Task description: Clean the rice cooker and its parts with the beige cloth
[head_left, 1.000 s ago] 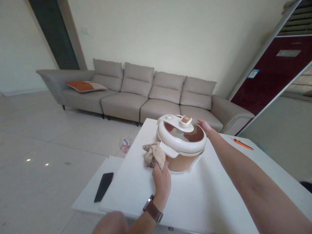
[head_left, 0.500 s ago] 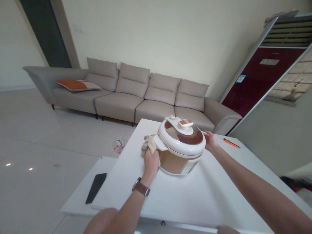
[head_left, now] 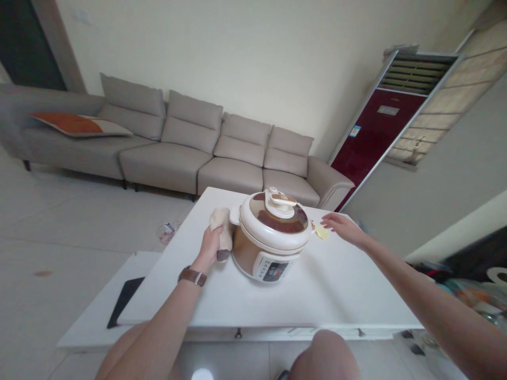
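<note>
A white and gold electric pressure cooker (head_left: 253,248) stands upright on the white table, lid on, its control panel facing towards me and slightly right. Left of it, my left hand (head_left: 210,244) is closed around a beige cloth (head_left: 222,221) with a dark patch at its lower end. The cloth is right beside the cooker's side handle; whether they touch I cannot tell. My right hand (head_left: 344,227) is off the cooker, fingers stretched out and empty, above the table's right part. Close to its fingertips lies a small yellow piece (head_left: 321,232), perhaps paper.
The white table (head_left: 317,295) has drawer knobs along its front. A lower white surface at left carries a dark flat object (head_left: 124,302). Behind stand a grey sofa (head_left: 166,166) with an orange cushion (head_left: 75,124) and a dark red air conditioner (head_left: 380,134).
My right hand has let go of the cooker and moved away to the right. The cooker has turned, so its panel faces me more. My view has swung right.
</note>
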A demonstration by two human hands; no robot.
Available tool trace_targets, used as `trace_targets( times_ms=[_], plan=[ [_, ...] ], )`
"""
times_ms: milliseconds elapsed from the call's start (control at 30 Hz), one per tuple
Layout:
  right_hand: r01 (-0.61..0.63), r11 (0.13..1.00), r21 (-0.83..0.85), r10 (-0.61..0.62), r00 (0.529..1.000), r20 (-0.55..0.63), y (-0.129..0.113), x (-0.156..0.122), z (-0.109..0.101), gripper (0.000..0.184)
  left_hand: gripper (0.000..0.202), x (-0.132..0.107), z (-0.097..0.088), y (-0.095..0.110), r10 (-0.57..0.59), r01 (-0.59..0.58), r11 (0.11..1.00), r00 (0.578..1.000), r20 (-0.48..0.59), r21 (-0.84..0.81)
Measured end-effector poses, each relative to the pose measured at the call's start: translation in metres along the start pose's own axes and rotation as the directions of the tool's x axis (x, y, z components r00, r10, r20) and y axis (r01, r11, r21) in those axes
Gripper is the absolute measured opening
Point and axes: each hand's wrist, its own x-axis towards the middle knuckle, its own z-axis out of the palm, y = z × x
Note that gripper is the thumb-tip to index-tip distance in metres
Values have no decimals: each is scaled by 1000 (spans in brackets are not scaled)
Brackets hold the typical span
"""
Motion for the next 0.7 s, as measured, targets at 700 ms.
trace_targets(
  times_ms=[700],
  plan=[
    [504, 234, -831, -445, 816, 369, -169, 40, 85, 55, 29, -5, -22, 34, -273, 185, 908, 942, -194, -376]
  ],
)
